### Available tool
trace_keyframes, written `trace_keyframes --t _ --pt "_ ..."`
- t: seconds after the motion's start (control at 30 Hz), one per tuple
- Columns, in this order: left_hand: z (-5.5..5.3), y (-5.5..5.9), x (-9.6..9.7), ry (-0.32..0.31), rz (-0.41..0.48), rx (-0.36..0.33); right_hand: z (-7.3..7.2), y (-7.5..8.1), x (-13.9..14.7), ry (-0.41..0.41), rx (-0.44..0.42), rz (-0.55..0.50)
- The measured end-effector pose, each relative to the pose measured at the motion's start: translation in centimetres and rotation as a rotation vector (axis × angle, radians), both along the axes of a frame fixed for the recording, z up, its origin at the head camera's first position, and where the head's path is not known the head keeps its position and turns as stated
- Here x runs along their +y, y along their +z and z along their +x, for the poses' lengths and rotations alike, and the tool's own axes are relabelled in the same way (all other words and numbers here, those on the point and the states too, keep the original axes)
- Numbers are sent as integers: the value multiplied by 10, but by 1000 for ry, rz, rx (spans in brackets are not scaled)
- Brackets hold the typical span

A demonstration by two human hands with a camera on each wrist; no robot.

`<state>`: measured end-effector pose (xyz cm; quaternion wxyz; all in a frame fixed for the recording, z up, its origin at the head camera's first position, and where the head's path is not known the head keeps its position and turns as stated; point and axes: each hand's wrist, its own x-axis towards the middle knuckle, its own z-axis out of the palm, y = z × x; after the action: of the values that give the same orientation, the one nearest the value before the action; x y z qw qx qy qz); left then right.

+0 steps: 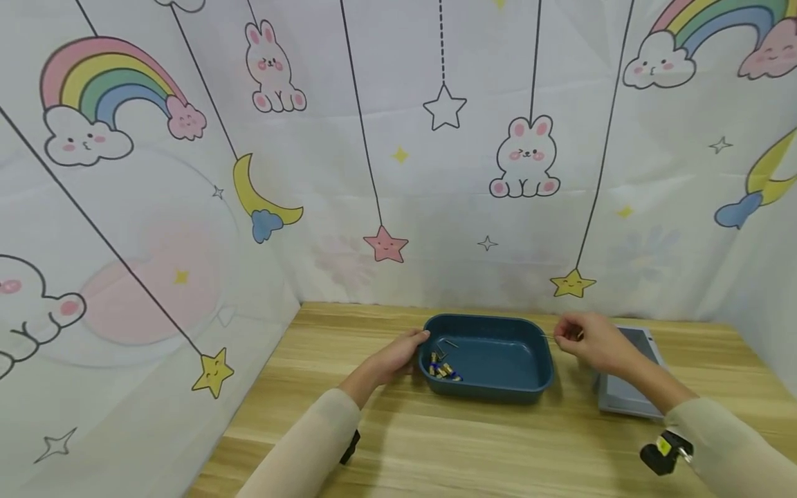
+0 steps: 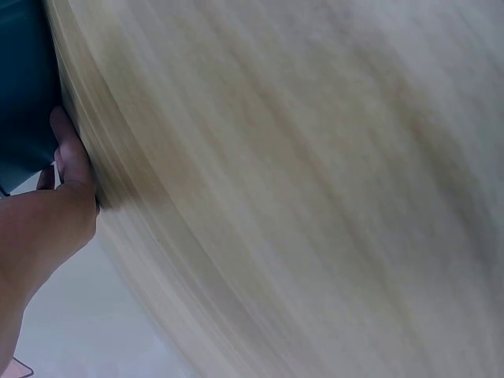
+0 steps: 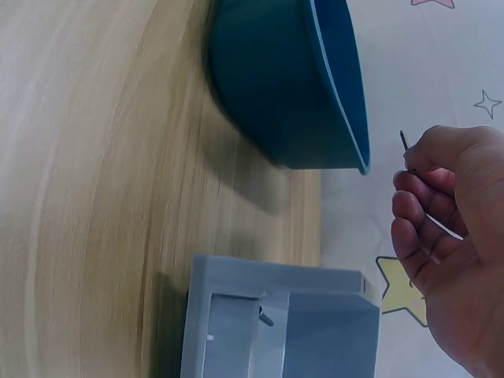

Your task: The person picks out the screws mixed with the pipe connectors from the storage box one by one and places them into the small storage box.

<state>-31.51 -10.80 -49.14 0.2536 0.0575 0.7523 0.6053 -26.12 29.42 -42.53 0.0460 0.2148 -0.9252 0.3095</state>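
A dark blue tub (image 1: 507, 389) stands on the table. In its left end lie several small brass-and-blue pieces (image 1: 443, 371) and thin metal pins (image 1: 451, 344). My left hand (image 1: 396, 354) grips the tub's left end, thumb at the rim; in the left wrist view its fingers (image 2: 72, 153) lie along the outer wall. Just beyond the right rim, my right hand (image 1: 594, 342) is raised, and its thumb and index finger pinch a thin metal pin (image 3: 404, 142). The remaining fingers are loosely curled.
A grey compartment tray (image 3: 276, 276) stands right of the tub, partly below my right forearm, with a small dark piece (image 3: 266, 317) inside. The wood-grain table (image 1: 436, 449) ends at a printed white curtain (image 1: 436, 187) behind and at the left.
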Motion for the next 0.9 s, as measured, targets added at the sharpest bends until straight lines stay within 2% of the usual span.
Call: trace_keyframes --t 0.13,0.37,0.57,0.8,0.9 --pt "-1 1 1 12 -18 0 0 0 7 -10 3 8" --pt "-1 0 1 -6 -9 0 3 1 18 -55 -24 5" --pt "-1 0 -1 -3 -4 -5 4 -1 23 -52 -1 13" --pt "0 0 0 -2 -39 5 5 -4 29 -63 -1 11" --pt "0 1 1 -5 -24 4 4 -5 33 -71 16 21"
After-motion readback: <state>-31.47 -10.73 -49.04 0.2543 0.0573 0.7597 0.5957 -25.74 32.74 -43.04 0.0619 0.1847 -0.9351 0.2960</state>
